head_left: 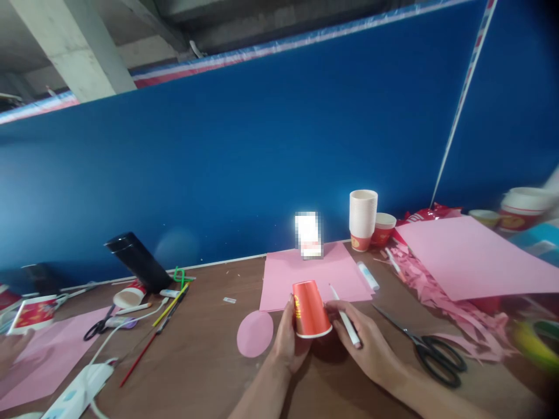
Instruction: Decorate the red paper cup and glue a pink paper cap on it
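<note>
A red paper cup (311, 309) is upside down, its white rim at the bottom, above the brown table. My left hand (289, 340) is closed round the cup's left side. In my right hand (358, 331) lies a white pen (348, 327), held between the fingers, and the fingertips are at the cup's right side. Left of my left hand, a pink paper circle (255, 334) lies flat. Behind the cup are pink sheets (279, 279) with a bright, pixelated object (308, 235) at their back edge. Black scissors (430, 352) rest to the right of my right hand.
A tall cup stack (363, 218) stands at the back, near a glue stick (368, 276). Pink scraps (441, 297) and a large pink sheet (480, 256) are at right. At left are a black cylinder (137, 262), a power strip (81, 393) and another person's hand (13, 349).
</note>
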